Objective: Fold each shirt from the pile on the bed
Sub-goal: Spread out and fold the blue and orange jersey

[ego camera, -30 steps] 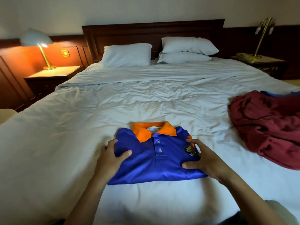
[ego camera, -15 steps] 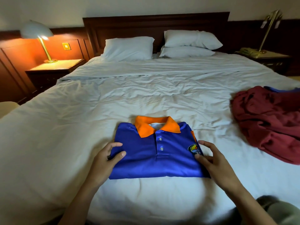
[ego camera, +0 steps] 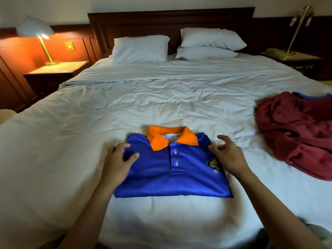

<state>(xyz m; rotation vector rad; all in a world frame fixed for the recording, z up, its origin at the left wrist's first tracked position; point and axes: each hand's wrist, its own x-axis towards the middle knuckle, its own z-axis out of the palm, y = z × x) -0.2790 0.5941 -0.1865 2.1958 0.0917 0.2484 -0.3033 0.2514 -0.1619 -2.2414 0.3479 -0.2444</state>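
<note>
Change since half a second ago: both hands have slid from the lower sides of the shirt up towards its shoulders; the shirt itself lies where it lay.

- Left hand point(ego camera: 118, 162): laid on the left edge of the blue polo shirt point(ego camera: 170, 177), thumb spread onto the cloth, fingers lightly bent over the shoulder corner. It rests there and grips nothing.
- Right hand point(ego camera: 228, 155): at the shirt's right shoulder, fingers apart and loosely bent, holding nothing. Its heel sits over the chest badge point(ego camera: 211, 163); whether the fingertips touch the cloth cannot be told.
- Blue polo shirt: folded into a neat rectangle, front up, two buttons showing, orange collar point(ego camera: 158, 141) pointing to the headboard. It lies on the near middle of the bed point(ego camera: 125, 108).
- Pile: a crumpled maroon garment point(ego camera: 296, 133) at the bed's right edge, well apart from the folded shirt, with a strip of blue cloth point(ego camera: 305, 95) showing behind it.
- Head of bed: one white pillow point(ego camera: 140, 48) on the left, two stacked pillows point(ego camera: 212, 44) on the right, against a dark wooden headboard point(ego camera: 170, 20).
- Left nightstand point(ego camera: 57, 71): a lit lamp point(ego camera: 36, 31).
- Right nightstand point(ego camera: 301, 60): a brass lamp point(ego camera: 300, 24) and a telephone point(ego camera: 274, 53).
</note>
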